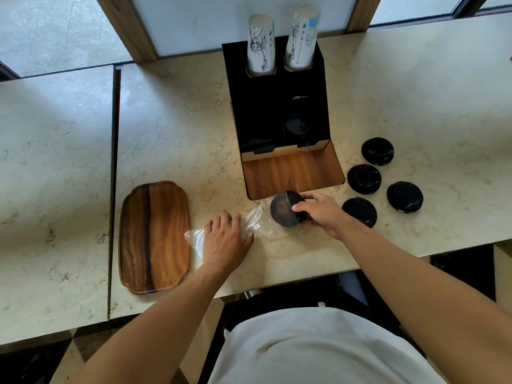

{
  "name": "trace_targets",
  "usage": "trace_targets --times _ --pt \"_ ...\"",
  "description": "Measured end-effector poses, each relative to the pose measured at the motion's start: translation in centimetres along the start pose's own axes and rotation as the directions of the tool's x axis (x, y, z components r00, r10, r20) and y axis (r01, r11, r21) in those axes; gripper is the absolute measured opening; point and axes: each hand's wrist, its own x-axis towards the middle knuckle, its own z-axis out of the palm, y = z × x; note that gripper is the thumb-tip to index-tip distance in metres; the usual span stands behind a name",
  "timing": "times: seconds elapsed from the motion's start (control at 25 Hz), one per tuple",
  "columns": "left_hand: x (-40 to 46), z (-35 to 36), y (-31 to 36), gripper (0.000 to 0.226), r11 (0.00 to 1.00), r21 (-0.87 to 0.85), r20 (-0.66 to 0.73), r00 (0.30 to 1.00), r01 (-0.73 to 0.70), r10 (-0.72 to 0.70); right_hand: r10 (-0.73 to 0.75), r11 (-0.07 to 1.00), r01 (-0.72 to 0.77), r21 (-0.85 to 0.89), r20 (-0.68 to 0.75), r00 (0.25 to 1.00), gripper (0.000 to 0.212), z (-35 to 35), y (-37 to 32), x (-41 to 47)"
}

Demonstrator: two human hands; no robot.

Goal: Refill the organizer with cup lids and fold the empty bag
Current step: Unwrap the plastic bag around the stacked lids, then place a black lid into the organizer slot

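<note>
A black organizer [257, 112] with a wooden base stands at the middle of the stone counter, with a black lid [297, 125] in its right slot. A clear plastic bag [256, 220] lies in front of it. My left hand [225, 242] presses the bag's closed end flat on the counter. My right hand [321, 210] grips a stack of black lids [284, 209] at the bag's open end, partly inside the plastic. Several loose black lids [364, 179] lie on the counter to the right of the organizer.
A wooden tray [155, 236] lies left of my left hand. Two stacks of paper cups [260, 45] stand upside down in the organizer's back holes. A gap [115, 189] splits the counter at the left. The counter's front edge runs just below my wrists.
</note>
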Motion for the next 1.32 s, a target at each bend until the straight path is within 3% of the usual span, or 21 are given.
trace_targets --times 0.32,0.84,1.12,1.32 --pt "1.5 -0.3 -0.1 0.059 0.999 -0.009 0.004 0.999 0.046 -0.046 -0.027 0.992 0.042 0.123 -0.122 0.992 0.049 -3.4 -2.1 1.8" --pt "4.8 -0.8 0.0 0.065 1.000 0.003 -0.005 1.000 0.028 -0.028 -0.017 0.959 0.087 0.268 -0.253 0.967 0.036 -5.5 -12.8 6.7" --pt "5.8 -1.0 -0.3 0.066 0.999 0.008 0.012 0.999 0.035 -0.035 0.013 0.974 0.075 0.213 -0.382 0.924 0.057 -4.0 -16.1 9.9" --pt "5.8 -0.9 -0.3 0.066 0.999 -0.005 0.002 0.999 0.035 -0.035 0.077 0.983 0.010 0.182 -0.463 0.883 0.057 -3.6 -17.0 11.5"
